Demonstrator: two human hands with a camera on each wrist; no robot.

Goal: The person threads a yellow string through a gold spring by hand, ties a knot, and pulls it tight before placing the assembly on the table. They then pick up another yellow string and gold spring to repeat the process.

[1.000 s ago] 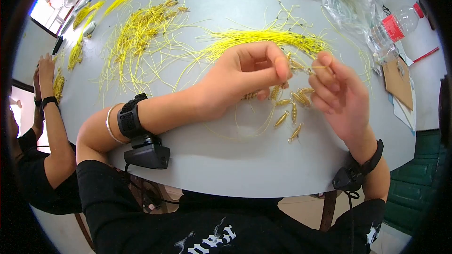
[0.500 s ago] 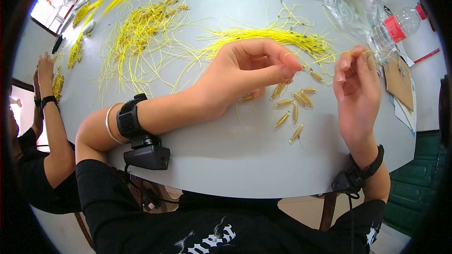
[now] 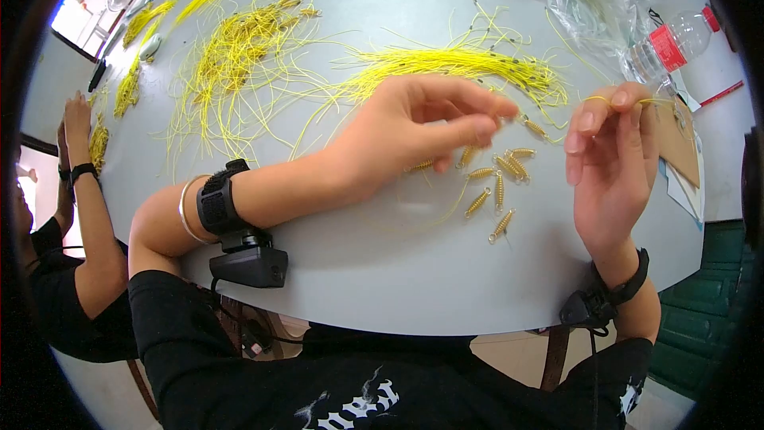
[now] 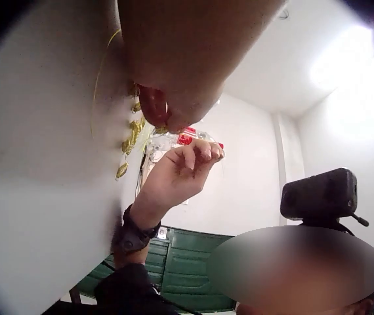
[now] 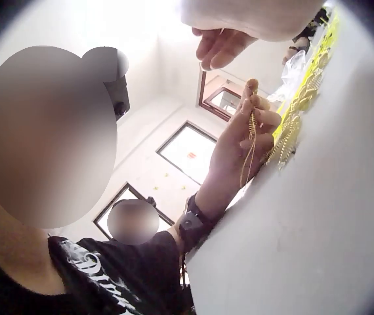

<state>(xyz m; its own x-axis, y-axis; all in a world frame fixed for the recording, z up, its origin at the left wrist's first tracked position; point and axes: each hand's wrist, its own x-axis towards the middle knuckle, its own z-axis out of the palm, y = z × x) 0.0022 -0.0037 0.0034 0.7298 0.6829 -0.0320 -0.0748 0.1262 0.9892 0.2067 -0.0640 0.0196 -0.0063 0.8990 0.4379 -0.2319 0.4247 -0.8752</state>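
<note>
My left hand point(image 3: 422, 123) is above the table in the head view, thumb and forefinger together. In the right wrist view it pinches a small gold coil spring point(image 5: 252, 123), from which thin yellow cord point(image 5: 247, 157) hangs in a loop. To the right, my right hand point(image 3: 613, 155) is raised, thumb and forefinger pinching a yellow line point(image 3: 656, 100) that sticks out on both sides of the fingertips. Several more gold springs point(image 3: 499, 191) lie on the table between and below the hands, a few partly hidden behind the left fingers.
Behind the hands lies a sheaf of yellow lines point(image 3: 461, 65); a tangled yellow bundle point(image 3: 239, 48) spreads to its left. At the right are a plastic bag point(image 3: 585, 0), a red-labelled bottle point(image 3: 667, 48) and brown cardboard point(image 3: 675, 139). Another person's arms point(image 3: 83, 151) rest at the left.
My right hand has moved away to the right from beside the left hand, drawing the yellow line with it. The left hand has shifted only slightly.
</note>
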